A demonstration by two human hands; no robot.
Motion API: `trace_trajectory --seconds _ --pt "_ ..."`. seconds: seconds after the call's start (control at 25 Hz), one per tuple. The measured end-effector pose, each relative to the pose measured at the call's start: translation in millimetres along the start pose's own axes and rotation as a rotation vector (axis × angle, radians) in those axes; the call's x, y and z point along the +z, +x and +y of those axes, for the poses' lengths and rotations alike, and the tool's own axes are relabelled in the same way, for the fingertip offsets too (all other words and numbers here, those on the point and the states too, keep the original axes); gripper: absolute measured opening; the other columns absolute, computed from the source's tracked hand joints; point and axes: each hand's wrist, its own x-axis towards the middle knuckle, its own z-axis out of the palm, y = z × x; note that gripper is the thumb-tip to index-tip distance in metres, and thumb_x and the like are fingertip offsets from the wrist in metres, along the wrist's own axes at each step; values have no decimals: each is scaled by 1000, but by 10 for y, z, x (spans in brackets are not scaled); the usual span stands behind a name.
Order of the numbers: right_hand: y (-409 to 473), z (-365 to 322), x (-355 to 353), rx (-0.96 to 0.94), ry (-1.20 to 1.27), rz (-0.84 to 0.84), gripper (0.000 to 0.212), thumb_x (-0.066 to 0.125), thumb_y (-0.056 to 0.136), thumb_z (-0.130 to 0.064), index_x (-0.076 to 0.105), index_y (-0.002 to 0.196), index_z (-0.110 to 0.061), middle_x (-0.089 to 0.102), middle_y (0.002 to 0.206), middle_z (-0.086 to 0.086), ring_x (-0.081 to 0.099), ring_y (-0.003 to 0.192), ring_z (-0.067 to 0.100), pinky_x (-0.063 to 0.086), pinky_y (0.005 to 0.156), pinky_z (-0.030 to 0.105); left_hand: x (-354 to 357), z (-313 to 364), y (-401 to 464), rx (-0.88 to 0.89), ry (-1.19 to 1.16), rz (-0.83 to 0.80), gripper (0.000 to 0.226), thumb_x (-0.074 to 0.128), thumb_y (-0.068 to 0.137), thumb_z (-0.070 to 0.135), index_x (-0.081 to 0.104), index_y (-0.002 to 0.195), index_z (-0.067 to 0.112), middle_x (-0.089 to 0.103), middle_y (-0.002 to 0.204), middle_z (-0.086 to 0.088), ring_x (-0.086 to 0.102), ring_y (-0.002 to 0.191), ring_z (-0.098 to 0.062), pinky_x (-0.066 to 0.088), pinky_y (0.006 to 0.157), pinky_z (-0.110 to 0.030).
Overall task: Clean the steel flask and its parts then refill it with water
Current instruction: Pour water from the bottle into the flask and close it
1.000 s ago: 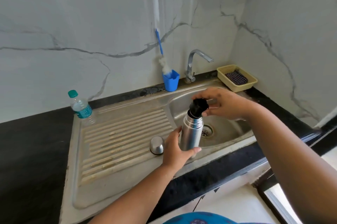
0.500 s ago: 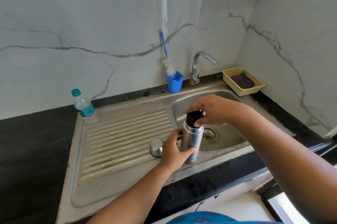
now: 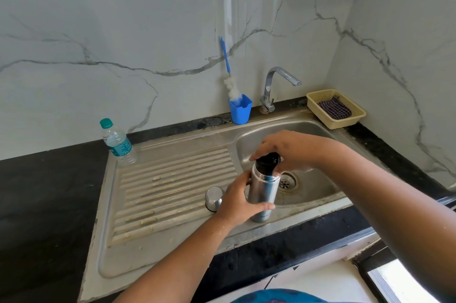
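- Cylindrical brushed-steel flask [image 3: 263,194] stands upright at the near edge of the steel sink's [image 3: 172,248] basin, just right of the ribbed drainboard, w/ the drain hole right behind it.
- Left hand [image 3: 237,204]: fingers wrapped round the flask body approx. mid-height, thumb across the front; grasping it firmly.
- Right hand [image 3: 288,148]: comes in from the right, fingers curled over the black plastic stopper [image 3: 267,163] at the flask neck, gripping it from above.
- Small domed steel cap [image 3: 213,198] sits upside-down-cup style on the drainboard, just left of the left hand, apart from the flask.
- Handling, my read: flask is rigid, smooth, prob. slippery if wet; weight depends on contents, which can't be seen. Best hold = full wrap on the body w/ one hand, other hand on the stopper's rim for twisting. Stopper is light, hard plastic, threads likely fine.
- Hard to tell: whether the stopper is seated or already loose, since the right hand covers most of it. Flask base partly hidden by the left hand; printed logo near the bottom is unreadable.
- Elsewhere: blue-handled bottle brush [image 3: 229,80] in a blue plastic cup [image 3: 240,111] by the chrome tap [image 3: 274,85], far side; clear plastic water bottle w/ green cap [image 3: 117,141] far left on the black desk [image 3: 44,194].
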Motion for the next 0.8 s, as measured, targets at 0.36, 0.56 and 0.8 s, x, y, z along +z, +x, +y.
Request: trace_trajectory --seconds 0.36,0.56,0.8 --pt "86 -164 91 142 -141 166 34 61 82 -55 53 86 -22 45 76 -8 54 81 14 37 61 19 94 -6 -22 63 40 83 62 78 67 51 54 120 29 64 112 17 59 102 2 50 87 -19" --pt "179 -301 180 337 -134 176 38 58 86 -53 60 92 -15 46 72 -3 51 70 12 42 60 24 59 13 18 38 40 41 59 81 68 45 55 119 31 65 111 18 59 102 2 49 88 -19" --pt "-30 -173 18 48 -33 -21 58 72 84 -22 50 136 -32 50 127 -9 45 118 11 33 89 22 -27 27 90 31 64 -43 60 84 68 40 52 119 33 60 114 20 56 101 5 45 86 -15"
